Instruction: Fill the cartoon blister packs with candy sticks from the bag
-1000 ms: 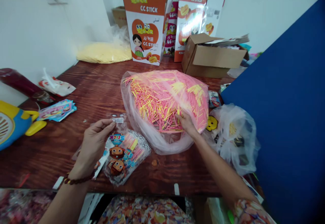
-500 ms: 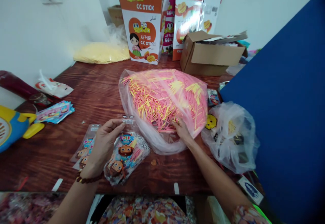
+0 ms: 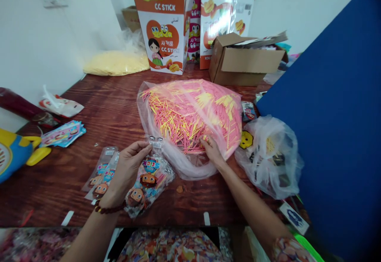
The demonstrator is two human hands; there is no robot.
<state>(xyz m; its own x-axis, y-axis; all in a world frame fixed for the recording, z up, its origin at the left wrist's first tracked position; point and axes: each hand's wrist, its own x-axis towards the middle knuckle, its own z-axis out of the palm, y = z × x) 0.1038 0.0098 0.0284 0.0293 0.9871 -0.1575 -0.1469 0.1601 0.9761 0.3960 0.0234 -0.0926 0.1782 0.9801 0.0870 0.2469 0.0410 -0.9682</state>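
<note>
A large clear plastic bag lies open toward me, full of thin pink and yellow sticks. Inside its mouth my right hand has its fingers closed on a few of the sticks. To the left, my left hand pinches the top of a small clear printed pouch between thumb and fingertips. Below that hand lie printed pouches with cartoon faces, pink and yellow sticks showing inside. More flat printed pouches rest left of my wrist.
Behind stand tall CC STICK boxes and an open brown carton. A knotted plastic bag sits at the right by a blue panel. At left are blue-pink packets, a tissue pack and a yellow-blue object.
My left hand has moved slightly right with the pouch top, nearer the large bag. My right hand stays at the sticks. The view has shifted slightly.
</note>
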